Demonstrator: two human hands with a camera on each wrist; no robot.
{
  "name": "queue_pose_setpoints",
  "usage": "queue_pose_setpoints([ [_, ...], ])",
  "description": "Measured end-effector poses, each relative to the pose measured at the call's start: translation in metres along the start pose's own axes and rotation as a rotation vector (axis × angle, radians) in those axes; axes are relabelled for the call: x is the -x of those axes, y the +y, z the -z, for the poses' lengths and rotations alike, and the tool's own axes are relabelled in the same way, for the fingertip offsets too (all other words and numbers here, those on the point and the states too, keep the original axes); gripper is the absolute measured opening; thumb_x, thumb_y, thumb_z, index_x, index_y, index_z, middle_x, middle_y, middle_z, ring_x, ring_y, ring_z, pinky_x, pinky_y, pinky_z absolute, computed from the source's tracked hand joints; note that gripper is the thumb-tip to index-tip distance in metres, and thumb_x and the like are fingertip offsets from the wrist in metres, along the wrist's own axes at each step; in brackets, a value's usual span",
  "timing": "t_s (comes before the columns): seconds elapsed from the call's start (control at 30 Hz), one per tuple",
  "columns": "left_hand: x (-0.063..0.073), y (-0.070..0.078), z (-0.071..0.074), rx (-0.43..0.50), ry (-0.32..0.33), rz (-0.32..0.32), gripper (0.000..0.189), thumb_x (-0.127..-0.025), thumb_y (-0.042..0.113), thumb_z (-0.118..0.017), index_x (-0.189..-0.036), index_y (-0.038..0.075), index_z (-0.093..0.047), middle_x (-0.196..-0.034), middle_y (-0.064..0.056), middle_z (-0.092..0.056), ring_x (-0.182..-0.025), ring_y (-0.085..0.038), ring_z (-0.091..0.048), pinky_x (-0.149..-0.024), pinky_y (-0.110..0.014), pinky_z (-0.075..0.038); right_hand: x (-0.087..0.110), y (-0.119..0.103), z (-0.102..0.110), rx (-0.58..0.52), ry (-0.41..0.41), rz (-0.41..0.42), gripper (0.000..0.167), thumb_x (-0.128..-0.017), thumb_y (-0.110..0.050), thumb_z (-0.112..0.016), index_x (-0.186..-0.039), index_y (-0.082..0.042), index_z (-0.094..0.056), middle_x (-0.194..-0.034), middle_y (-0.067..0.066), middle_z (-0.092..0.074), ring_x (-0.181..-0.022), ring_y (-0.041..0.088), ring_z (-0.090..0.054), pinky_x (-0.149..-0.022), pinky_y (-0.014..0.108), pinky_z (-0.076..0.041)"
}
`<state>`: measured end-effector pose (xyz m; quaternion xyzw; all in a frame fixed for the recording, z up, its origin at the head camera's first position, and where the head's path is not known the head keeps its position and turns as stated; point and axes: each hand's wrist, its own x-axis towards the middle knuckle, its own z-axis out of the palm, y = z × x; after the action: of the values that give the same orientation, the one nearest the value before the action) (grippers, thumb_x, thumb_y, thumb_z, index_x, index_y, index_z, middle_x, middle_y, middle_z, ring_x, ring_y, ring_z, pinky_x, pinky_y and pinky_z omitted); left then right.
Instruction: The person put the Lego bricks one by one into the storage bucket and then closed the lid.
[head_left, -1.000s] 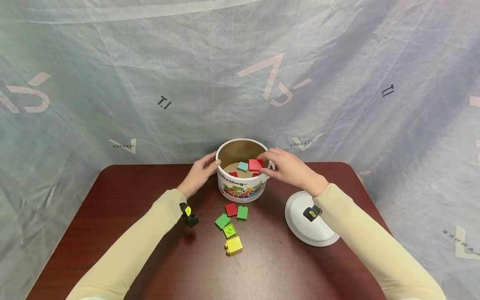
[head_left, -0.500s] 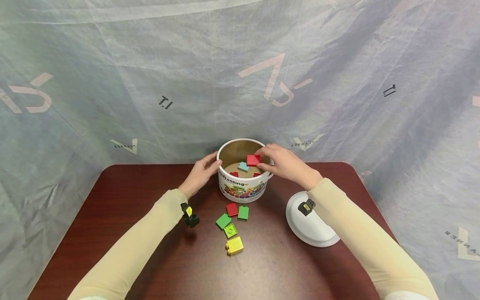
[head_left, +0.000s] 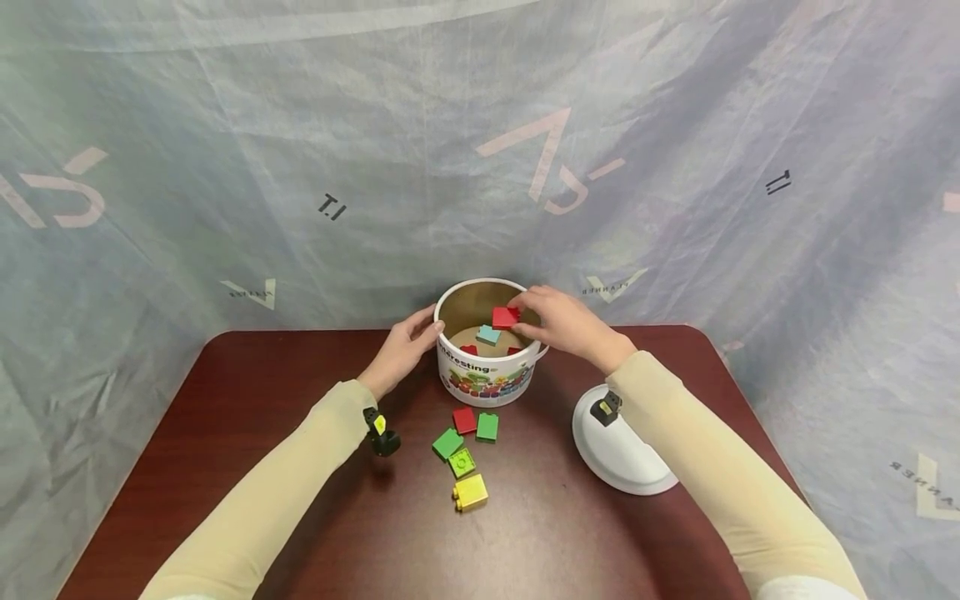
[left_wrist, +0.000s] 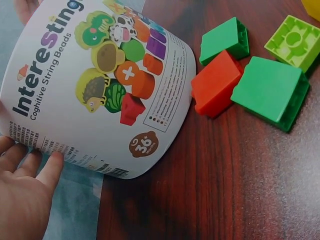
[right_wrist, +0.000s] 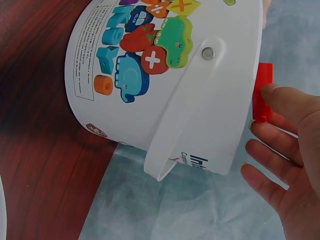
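Note:
A white printed bucket (head_left: 486, 385) stands upright near the back of the table. At its left side my left hand (head_left: 401, 350) rests against the outer wall near the rim; in the left wrist view the fingers (left_wrist: 30, 164) touch that wall. Over the bucket's right opening, my right hand (head_left: 566, 327) pinches a red toy brick (head_left: 505, 317) between thumb and fingers. The right wrist view shows this red brick (right_wrist: 263, 90) just beyond the rim. Inside the bucket lie a light-blue brick (head_left: 487, 335) and red bricks (head_left: 469, 350), partly hidden by the front wall.
In front of the bucket lie a red brick (head_left: 464, 420), green bricks (head_left: 487, 427), a lime brick (head_left: 461, 462) and a yellow brick (head_left: 470, 492). A white lid (head_left: 618, 458) sits on the right, partly under the right forearm. Grey fabric hangs behind the table.
My right hand has moved slightly left, carrying the red brick further over the bucket's opening. My left hand stays against the bucket, and the loose bricks have not moved.

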<state>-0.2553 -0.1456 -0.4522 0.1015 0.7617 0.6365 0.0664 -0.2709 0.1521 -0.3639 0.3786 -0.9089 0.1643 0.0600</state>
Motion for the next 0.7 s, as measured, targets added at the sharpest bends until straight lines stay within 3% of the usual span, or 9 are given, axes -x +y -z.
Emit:
queue_pose_setpoints([
  [0.27,0.0015,-0.0006,-0.0008,0.005,-0.002,-0.001,0.061,-0.109,0.025,-0.057,-0.163,0.005,-0.034,-0.164,-0.020,-0.036,-0.148,-0.032,-0.043,-0.115,-0.046,-0.043,-0.0031,-0.0010,-0.0069,-0.008,-0.033,-0.001,0.032,-0.097,-0.022,-0.077,-0.122,-0.003,-0.071,-0.119,0.012,-0.071,-0.112,0.030,-0.062,-0.098,0.047,-0.054],
  [0.7,0.0002,0.0012,-0.0010,0.005,-0.004,-0.002,0.063,-0.109,0.026,-0.058,-0.163,0.007,-0.032,-0.166,-0.019,-0.035,-0.147,-0.033,-0.044,-0.115,-0.047,-0.043,-0.0009,0.0018,-0.0086,-0.009,-0.014,-0.009,0.030,-0.096,-0.017,-0.076,-0.123,-0.004,-0.073,-0.122,0.012,-0.071,-0.117,0.031,-0.063,-0.101,0.048,-0.052],
])
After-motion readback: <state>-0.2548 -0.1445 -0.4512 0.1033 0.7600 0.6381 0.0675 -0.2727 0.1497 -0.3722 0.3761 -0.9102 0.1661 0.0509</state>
